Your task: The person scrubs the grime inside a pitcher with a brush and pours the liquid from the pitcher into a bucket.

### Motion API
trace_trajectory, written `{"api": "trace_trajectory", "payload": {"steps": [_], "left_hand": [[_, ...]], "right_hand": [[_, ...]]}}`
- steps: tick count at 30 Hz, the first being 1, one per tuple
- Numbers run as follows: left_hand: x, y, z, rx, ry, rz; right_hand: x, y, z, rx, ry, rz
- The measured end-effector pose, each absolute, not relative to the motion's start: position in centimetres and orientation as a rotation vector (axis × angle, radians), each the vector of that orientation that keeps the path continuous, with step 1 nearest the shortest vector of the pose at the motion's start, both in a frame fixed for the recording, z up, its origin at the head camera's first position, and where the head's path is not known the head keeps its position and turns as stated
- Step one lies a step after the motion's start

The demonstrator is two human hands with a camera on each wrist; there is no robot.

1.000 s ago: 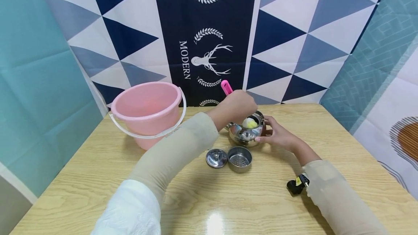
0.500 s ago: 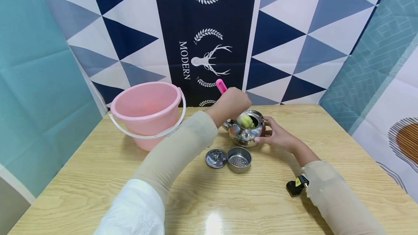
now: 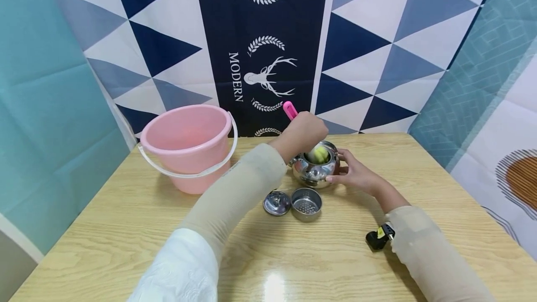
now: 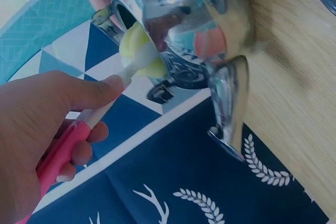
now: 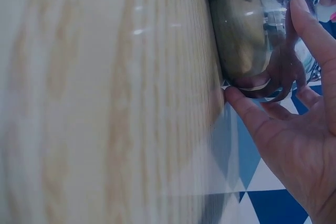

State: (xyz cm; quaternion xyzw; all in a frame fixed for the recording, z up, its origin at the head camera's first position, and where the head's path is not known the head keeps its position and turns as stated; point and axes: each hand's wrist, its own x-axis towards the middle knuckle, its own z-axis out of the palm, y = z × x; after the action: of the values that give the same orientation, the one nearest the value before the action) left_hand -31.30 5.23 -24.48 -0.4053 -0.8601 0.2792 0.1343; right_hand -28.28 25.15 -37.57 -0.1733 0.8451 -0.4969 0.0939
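On the table's [image 3: 335, 255] left, a pink bucket [image 3: 197, 158] stands before you. Next, a metal lid [image 3: 277, 203] lies just beside a perforated strainer cup [image 3: 306, 217]. Your left hand [image 3: 305, 129], fingers wrapped tight, grips a pink-and-white brush [image 4: 63, 150], its yellow head at the teapot's mouth. The metal teapot [image 3: 314, 174] sits behind the strainer cup; your right hand [image 3: 356, 174], moderately spread, holds its right side between thumb and fingers.

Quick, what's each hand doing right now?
Left hand: closed, holding the pink-handled brush.
Right hand: holding the shiny teapot by its side.
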Motion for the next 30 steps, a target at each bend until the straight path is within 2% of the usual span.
{"api": "trace_trajectory", "payload": {"steps": [14, 30], "left_hand": [[-29.6, 6.5, -23.9, -1.257, -2.512, 0.857], [-29.0, 5.2, -23.1, -1.343, -2.496, 0.901]], "right_hand": [[-28.2, 25.1, -37.3, -0.521, 2.502, -1.453], [-28.2, 25.2, -37.4, -0.502, 2.497, -1.451]]}}
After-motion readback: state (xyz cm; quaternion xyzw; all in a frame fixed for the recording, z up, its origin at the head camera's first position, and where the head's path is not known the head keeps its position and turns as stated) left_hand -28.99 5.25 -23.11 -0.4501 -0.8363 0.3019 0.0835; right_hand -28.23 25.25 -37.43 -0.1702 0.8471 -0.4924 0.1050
